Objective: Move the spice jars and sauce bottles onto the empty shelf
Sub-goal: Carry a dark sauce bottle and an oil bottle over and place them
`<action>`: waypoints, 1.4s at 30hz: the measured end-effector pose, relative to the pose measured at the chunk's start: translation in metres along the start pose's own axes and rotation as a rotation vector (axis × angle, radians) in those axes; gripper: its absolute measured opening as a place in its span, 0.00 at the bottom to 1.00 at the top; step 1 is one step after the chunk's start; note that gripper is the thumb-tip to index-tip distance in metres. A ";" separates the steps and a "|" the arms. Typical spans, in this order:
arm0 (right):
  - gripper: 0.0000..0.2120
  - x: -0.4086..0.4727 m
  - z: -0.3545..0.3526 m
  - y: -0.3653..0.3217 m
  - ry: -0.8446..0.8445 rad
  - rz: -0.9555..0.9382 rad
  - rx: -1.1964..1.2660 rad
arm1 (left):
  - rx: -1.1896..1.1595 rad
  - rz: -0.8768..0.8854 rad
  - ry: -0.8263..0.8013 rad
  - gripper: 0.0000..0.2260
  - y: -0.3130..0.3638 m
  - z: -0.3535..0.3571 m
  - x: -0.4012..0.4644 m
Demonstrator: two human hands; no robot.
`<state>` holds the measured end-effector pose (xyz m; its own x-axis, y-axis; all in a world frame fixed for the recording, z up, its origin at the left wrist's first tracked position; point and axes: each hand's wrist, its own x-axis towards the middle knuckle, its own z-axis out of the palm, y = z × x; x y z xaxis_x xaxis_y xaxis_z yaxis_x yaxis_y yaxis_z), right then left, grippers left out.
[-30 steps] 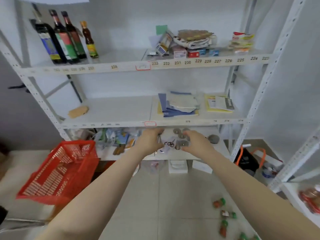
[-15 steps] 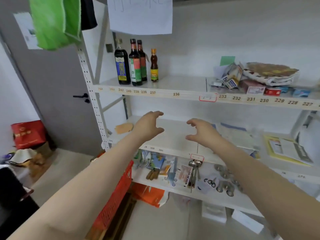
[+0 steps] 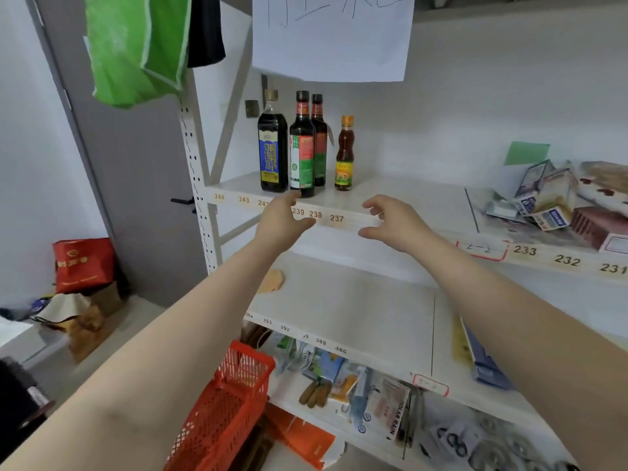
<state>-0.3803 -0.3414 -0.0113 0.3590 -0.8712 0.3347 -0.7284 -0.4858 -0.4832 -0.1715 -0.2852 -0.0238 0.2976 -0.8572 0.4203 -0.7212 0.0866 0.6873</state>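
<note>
1. Sauce bottles stand in a tight cluster at the left end of the upper shelf [image 3: 401, 198]: a wide dark bottle [image 3: 273, 153] with a blue label, a tall bottle [image 3: 301, 147] with a red and green label, a second tall bottle [image 3: 319, 141] half hidden just behind it, and a small amber bottle [image 3: 345, 154] a little to the right.
2. The left hand [image 3: 283, 222] is raised to the shelf's front edge just below the tall front bottle, fingers loosely spread and holding nothing.
3. The right hand [image 3: 394, 220] hovers near the same edge below and right of the amber bottle, fingers half curled and apart, also empty.
4. The step in hand appears to be the reach for the first bottles, probably bound for the bare stretch of the middle shelf [image 3: 339, 300] below.
5. To do it well, each hand should wrap a bottle at the body rather than the narrow neck, and lift straight up before pulling outward.
6. Since the dark bottles stand touching, taking the front or outermost one first should avoid toppling its neighbours.
7. The amber bottle stands apart, so the right hand can likely take it cleanly.
8. No spice jars can be made out here.
</note>
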 end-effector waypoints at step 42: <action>0.24 0.287 0.086 0.039 0.228 0.280 0.620 | -0.583 -0.037 -0.081 0.24 -0.076 0.071 0.227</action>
<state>-0.2553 -0.6166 -0.0041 0.0270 -0.9655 0.2591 -0.2849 -0.2559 -0.9238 -0.0938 -0.5223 -0.0224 0.2505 -0.8990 0.3592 -0.2417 0.3012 0.9224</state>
